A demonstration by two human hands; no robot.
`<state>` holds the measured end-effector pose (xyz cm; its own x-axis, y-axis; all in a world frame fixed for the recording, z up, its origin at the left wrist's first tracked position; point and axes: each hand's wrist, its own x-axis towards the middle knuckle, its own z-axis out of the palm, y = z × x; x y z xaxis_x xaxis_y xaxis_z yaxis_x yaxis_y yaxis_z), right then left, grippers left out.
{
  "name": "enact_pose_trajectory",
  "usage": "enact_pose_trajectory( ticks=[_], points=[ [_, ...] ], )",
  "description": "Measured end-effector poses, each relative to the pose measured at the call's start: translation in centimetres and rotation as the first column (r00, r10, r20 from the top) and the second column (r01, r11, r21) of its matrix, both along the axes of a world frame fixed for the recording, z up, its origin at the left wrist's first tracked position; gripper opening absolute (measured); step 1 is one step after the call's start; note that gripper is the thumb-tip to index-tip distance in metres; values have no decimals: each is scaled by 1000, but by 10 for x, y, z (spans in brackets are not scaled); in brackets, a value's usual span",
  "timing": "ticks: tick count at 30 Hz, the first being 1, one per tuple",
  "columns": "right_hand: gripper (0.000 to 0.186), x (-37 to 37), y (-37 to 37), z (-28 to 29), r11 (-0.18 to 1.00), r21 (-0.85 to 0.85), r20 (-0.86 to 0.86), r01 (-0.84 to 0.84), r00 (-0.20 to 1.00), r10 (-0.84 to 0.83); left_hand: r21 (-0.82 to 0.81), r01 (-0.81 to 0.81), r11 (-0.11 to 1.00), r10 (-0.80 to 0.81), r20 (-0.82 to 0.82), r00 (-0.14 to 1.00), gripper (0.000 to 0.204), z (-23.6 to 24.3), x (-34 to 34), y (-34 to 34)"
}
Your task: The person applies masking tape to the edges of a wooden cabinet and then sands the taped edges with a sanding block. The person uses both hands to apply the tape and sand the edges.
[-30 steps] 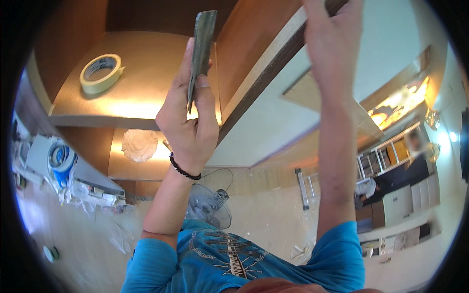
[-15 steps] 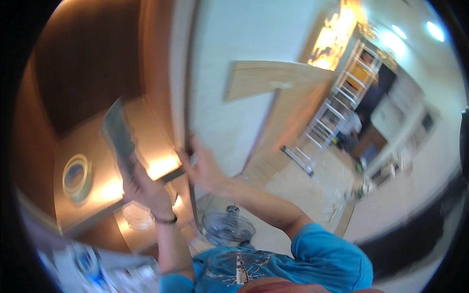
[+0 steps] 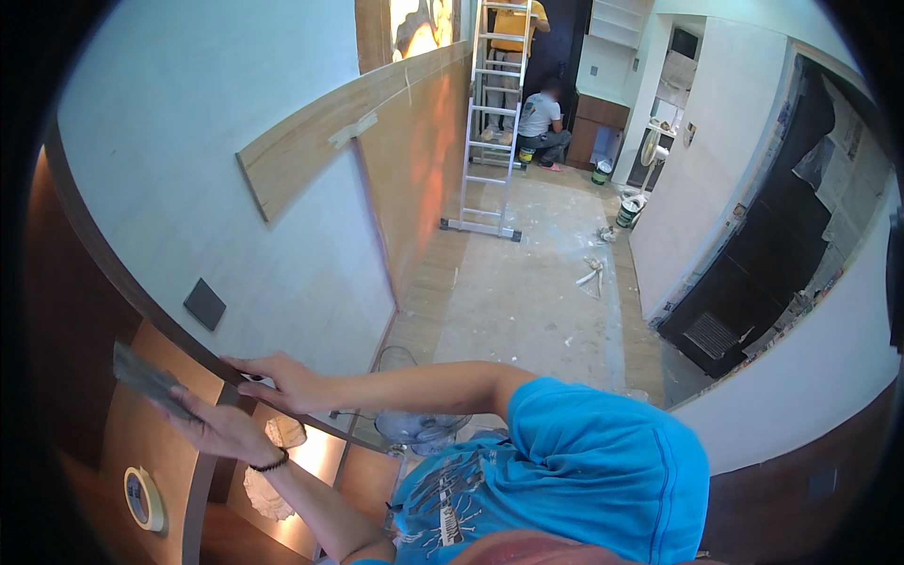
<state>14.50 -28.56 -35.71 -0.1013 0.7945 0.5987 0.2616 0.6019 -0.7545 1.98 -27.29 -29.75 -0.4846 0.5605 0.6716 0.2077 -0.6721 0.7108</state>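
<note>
In my left hand (image 3: 221, 430), with a dark bracelet at the wrist, is a thin grey flat sheet (image 3: 151, 379), gripped between thumb and fingers. Its exact kind is unclear; it could be sandpaper. My right hand (image 3: 287, 381) reaches across to the dark front edge (image 3: 141, 282) of a wooden shelf cabinet, its fingers straddling that edge. On a lit shelf below my left hand lies a roll of cream tape (image 3: 144, 499). Beside my left forearm, a pale scalloped object (image 3: 271, 488) sits in a lit compartment.
A floor fan (image 3: 414, 427) stands beside my right forearm. Wood-look panels (image 3: 311, 165) line the white wall, with a dark square plate (image 3: 204, 305) nearer. Farther off are a ladder (image 3: 494, 122), one person in yellow, another crouching (image 3: 541, 118), and buckets (image 3: 629, 209).
My view has turned, and the room behind shows more fully and sharply. The grey sheet stays in my left hand, now tilted lower; my right hand remains at the cabinet edge.
</note>
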Motion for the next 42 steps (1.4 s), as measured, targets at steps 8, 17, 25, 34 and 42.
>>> enact_pose_trajectory(
  ticks=[8, 17, 25, 34, 42],
  points=[
    [50, 118, -125, -153, 972, -228, 336, 65, 942, 16, 199, -80, 977, 144, -329, 933, 51, 12, 50, 0],
    [48, 207, -415, -451, 74, -800, 525, 595, 755, -394, 246, -241, 939, 306, -274, 912, 48, 17, 62, 17],
    [48, 189, -543, -517, -335, -760, 642, 557, 723, -256, 287, -221, 932, 305, -291, 907, 53, 30, 42, -1],
    [41, 205, -517, -493, -189, -969, 238, 162, 384, -892, 426, -153, 892, 317, -347, 883, 60, 62, 81, -12],
    [45, 227, -434, -461, -3, -990, 73, 140, 495, -866, 562, -208, 801, 419, -279, 864, 65, 243, 78, 17]
  ],
)
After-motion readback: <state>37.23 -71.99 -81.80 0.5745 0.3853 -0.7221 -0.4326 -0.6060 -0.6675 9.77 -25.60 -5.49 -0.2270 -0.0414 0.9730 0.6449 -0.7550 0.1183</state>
